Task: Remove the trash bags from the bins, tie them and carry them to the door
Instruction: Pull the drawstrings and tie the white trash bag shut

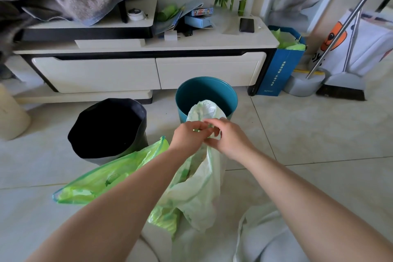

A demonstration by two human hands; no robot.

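Note:
A pale green translucent trash bag (pixel 200 189) hangs in front of me with its neck gathered. My left hand (pixel 188 135) and my right hand (pixel 228 137) both pinch the gathered top of this bag, and a loose loop of plastic (pixel 205 109) sticks up above the fingers. A second, brighter green bag (pixel 102 181) with a blue drawstring edge lies open on the floor to the left, under my left forearm. Behind the hands stand a teal bin (pixel 206 93) with no liner and a bin with a black liner (pixel 108 127).
A white low TV cabinet (pixel 148 70) runs along the back wall. A blue paper bag (pixel 280 66) with green plastic, a broom (pixel 342 87) and a dustpan stand at its right. A cream object (pixel 11 112) sits far left. White cloth (pixel 265 238) lies bottom right.

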